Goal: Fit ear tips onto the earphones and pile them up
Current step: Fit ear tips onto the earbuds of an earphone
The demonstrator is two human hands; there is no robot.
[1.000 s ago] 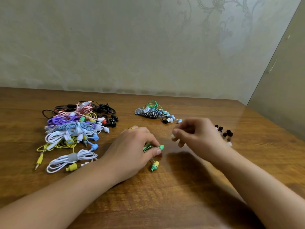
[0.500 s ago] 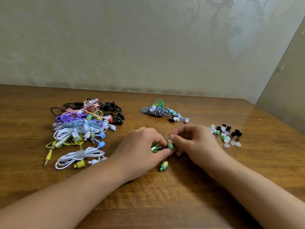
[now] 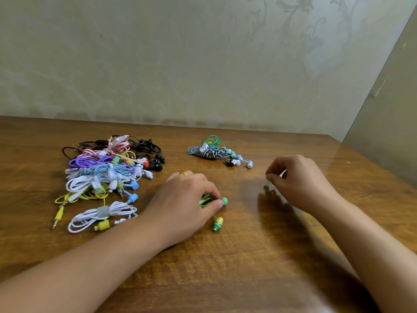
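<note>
My left hand [image 3: 185, 199] rests on the table and grips a coiled green earphone [image 3: 206, 201]. One of its buds, with a green ear tip [image 3: 224, 201] on it, sticks out past my thumb. The other bud [image 3: 218, 223], yellow and green, lies on the wood just below. My right hand [image 3: 300, 179] is off to the right with curled fingers, its fingertips pinching a small green ear tip [image 3: 267, 182], which is blurred. The heap of loose ear tips is hidden behind this hand.
A large heap of colourful earphones [image 3: 106, 175] lies at the left of the wooden table [image 3: 225, 267]. A small pile of earphones [image 3: 214, 152] sits at the back centre. Walls stand behind and at the right.
My right hand left the green bud and moved right to where the loose ear tips lie. The bud in my left hand now carries a green tip.
</note>
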